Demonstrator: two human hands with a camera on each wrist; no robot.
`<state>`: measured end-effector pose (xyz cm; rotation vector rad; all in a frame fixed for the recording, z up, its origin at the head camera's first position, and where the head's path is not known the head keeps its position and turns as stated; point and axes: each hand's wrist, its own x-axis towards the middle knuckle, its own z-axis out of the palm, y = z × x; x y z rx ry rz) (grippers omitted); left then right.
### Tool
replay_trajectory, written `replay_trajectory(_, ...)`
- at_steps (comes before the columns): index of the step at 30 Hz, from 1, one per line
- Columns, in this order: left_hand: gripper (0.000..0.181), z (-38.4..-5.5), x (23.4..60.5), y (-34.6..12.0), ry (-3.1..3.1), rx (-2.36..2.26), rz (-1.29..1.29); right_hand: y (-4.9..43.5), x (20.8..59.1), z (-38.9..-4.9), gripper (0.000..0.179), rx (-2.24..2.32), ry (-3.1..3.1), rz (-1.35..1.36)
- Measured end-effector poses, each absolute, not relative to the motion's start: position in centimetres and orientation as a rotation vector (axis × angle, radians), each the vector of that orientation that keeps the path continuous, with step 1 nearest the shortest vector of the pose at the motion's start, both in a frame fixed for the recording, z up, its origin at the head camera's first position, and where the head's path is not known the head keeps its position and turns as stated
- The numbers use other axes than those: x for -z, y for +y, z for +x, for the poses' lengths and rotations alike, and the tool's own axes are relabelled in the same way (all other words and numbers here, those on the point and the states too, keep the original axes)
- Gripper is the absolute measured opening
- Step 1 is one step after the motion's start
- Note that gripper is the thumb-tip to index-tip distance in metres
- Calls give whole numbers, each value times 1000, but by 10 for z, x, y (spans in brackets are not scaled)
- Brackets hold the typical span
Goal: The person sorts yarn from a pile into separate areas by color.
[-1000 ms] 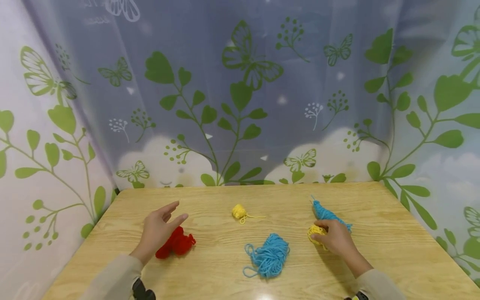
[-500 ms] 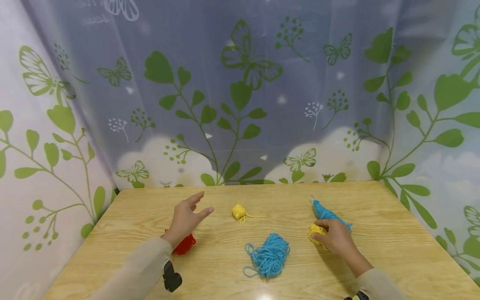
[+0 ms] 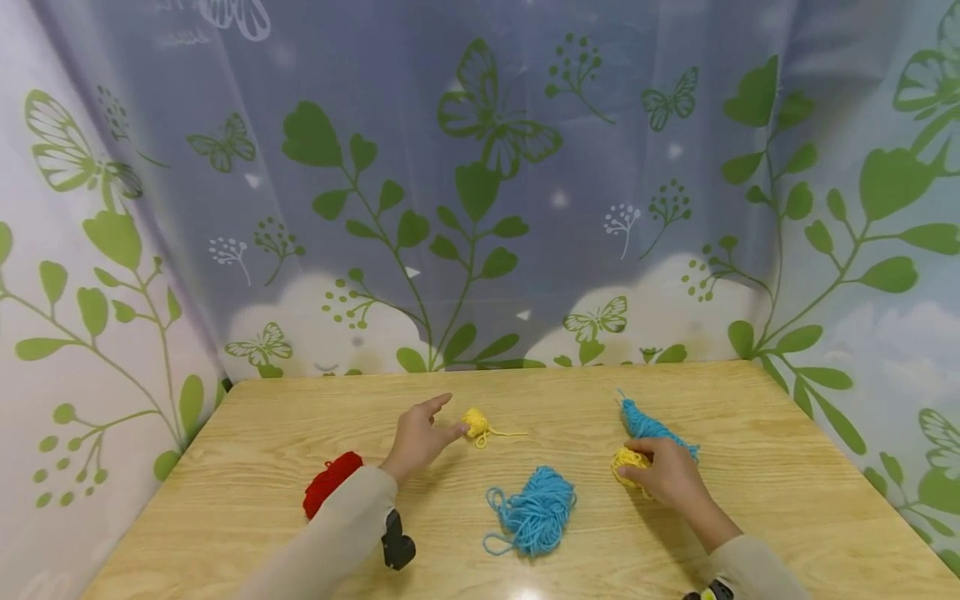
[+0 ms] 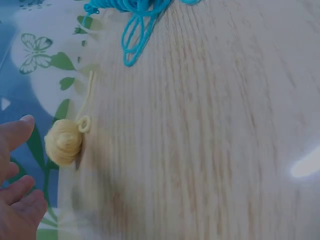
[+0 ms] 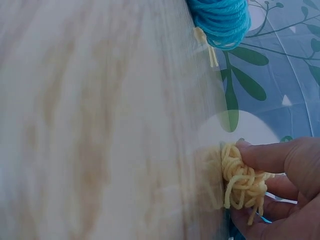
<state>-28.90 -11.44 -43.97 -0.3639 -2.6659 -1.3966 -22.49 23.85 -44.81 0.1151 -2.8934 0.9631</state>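
My left hand hovers beside a small yellow yarn ball, its thumb tip right at the ball's left side. In the left wrist view the fingers are spread and a gap shows between them and the ball. A loose tail of yarn trails off that ball. My right hand pinches a loose yellow yarn bundle between thumb and fingers at the right of the table. Its looped strands stick out in the right wrist view.
A blue yarn heap with loose loops lies at the front middle. Behind the right hand lies a twisted blue skein. Red yarn rests left of the left forearm. The wooden table meets a printed curtain at the back.
My left hand has moved right, away from above the red yarn to the small yellow ball. The right hand has stayed in place with its yellow bundle.
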Motion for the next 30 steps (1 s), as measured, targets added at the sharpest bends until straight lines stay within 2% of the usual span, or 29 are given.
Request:
replay_trajectory(16,57,-306,469,-92,-2635,1466,-434,239,450,-223,43,-986,-2863,119)
replay_trajectory(30,41,-311,482,-91,-2538,1493,-432,238,447,-223,43,-994,-2892,95)
